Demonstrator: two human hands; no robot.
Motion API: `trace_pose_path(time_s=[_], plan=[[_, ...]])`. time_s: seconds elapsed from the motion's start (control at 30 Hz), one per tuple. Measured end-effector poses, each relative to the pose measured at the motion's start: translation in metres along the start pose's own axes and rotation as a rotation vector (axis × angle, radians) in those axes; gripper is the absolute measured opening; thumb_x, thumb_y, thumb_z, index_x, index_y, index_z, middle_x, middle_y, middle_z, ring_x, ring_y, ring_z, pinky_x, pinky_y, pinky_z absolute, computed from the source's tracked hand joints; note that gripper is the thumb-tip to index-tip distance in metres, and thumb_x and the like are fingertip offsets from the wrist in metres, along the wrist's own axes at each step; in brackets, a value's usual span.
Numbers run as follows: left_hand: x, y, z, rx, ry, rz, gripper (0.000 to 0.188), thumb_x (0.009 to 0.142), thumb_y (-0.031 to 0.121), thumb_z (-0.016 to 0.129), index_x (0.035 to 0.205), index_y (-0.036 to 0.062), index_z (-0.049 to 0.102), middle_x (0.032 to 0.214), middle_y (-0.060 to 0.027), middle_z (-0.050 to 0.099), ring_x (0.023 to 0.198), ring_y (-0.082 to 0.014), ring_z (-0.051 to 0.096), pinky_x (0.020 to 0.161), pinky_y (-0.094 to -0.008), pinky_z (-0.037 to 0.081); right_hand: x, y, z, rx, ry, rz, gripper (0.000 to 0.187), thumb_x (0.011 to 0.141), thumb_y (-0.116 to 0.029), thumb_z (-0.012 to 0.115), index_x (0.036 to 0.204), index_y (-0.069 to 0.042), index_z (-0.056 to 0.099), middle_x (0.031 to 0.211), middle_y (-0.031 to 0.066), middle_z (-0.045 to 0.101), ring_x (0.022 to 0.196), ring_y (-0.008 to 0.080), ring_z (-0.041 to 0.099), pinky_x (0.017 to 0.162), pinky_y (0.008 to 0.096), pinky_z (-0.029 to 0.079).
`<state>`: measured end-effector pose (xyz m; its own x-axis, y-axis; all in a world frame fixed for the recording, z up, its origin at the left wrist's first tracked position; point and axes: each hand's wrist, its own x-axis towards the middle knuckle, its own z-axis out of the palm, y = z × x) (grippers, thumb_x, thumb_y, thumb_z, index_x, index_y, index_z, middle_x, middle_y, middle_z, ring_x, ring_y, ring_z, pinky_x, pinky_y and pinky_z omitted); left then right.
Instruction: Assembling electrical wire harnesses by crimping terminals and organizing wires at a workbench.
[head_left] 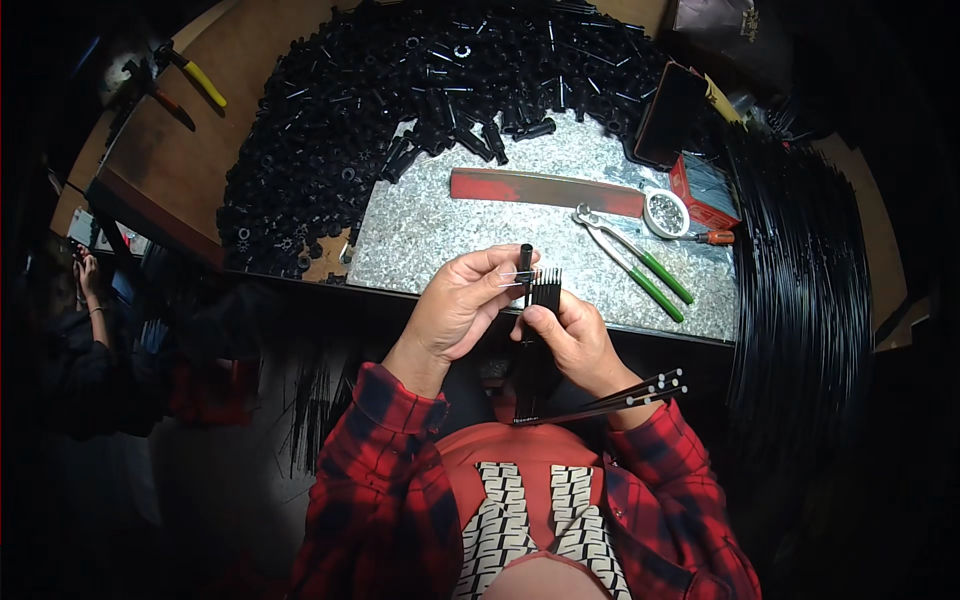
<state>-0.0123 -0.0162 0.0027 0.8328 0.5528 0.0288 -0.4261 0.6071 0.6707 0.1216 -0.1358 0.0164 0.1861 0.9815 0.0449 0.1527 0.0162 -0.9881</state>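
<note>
In front of my chest, my left hand [468, 300] pinches a small black tubular plastic piece [526, 258] upright, with a thin, light-coloured wire [508, 280] beside it. Close against it, my right hand [572, 340] grips a flat bundle of thin black ribs [546, 292], like umbrella ribs, fanned at the top. The ribs hang down toward my lap, where several black rods with pale round tips [655, 388] stick out to the right over my sleeve. Whether the wire passes through the rib ends is too small to tell.
A big heap of black tubular plastic pieces [430, 80] covers the speckled board's [420, 225] far side. A worn red strip [545, 190], green-handled pliers [635, 265], a white cup [665, 213], a screwdriver [715, 237] and a red box [708, 190] lie nearer. Long black rods [800, 270] drape at right.
</note>
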Motion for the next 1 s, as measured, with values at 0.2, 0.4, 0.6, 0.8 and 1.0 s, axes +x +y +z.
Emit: trace_pose_path(time_s=[0.2,0.4,0.6,0.8,1.0], plan=[[-0.011,0.007,0.016,0.244,-0.033,0.067,0.033,0.090,-0.001,0.057,0.122,-0.0052,0.055,0.109,-0.0094,0.062,0.098,-0.0153,0.061,0.087,-0.0266,0.051,0.000,0.003,0.000,0.026,0.019,-0.010,0.021,0.097,-0.020,0.055,0.100,-0.001,0.062,0.076,0.0024,0.065,0.072,0.0086,0.059,0.067,0.0253,0.047],[-0.015,0.006,0.023,0.417,0.095,0.117,0.032,0.087,-0.002,0.063,0.118,-0.0057,0.058,0.103,-0.0068,0.063,0.093,-0.0110,0.061,0.084,-0.0235,0.050,-0.003,-0.015,-0.002,-0.183,-0.042,-0.009,0.017,0.095,-0.016,0.057,0.094,0.000,0.064,0.078,0.0041,0.066,0.071,0.0090,0.060,0.064,0.0255,0.049],[-0.017,0.007,0.025,0.368,0.110,0.109,0.028,0.088,0.000,0.063,0.115,-0.0065,0.060,0.102,-0.0079,0.065,0.092,-0.0115,0.062,0.084,-0.0236,0.049,-0.005,-0.018,-0.003,-0.279,-0.008,-0.059,0.018,0.091,-0.017,0.063,0.092,0.000,0.064,0.070,0.0018,0.064,0.065,0.0057,0.055,0.057,0.0257,0.046],[-0.018,0.009,0.019,0.326,0.051,0.060,0.028,0.090,0.002,0.061,0.116,-0.0073,0.060,0.102,-0.0096,0.066,0.091,-0.0126,0.063,0.083,-0.0240,0.050,-0.005,-0.012,-0.008,-0.137,-0.062,0.068,0.017,0.091,-0.017,0.064,0.093,0.000,0.065,0.073,-0.0013,0.063,0.067,0.0030,0.053,0.058,0.0238,0.045],[-0.017,0.010,0.017,0.312,-0.075,0.035,0.031,0.089,0.004,0.063,0.117,-0.0070,0.059,0.104,-0.0106,0.065,0.092,-0.0134,0.063,0.084,-0.0251,0.050,-0.004,0.005,-0.011,0.048,-0.093,0.111,0.018,0.090,-0.018,0.065,0.092,0.000,0.066,0.073,-0.0033,0.061,0.067,0.0027,0.052,0.058,0.0223,0.043]])
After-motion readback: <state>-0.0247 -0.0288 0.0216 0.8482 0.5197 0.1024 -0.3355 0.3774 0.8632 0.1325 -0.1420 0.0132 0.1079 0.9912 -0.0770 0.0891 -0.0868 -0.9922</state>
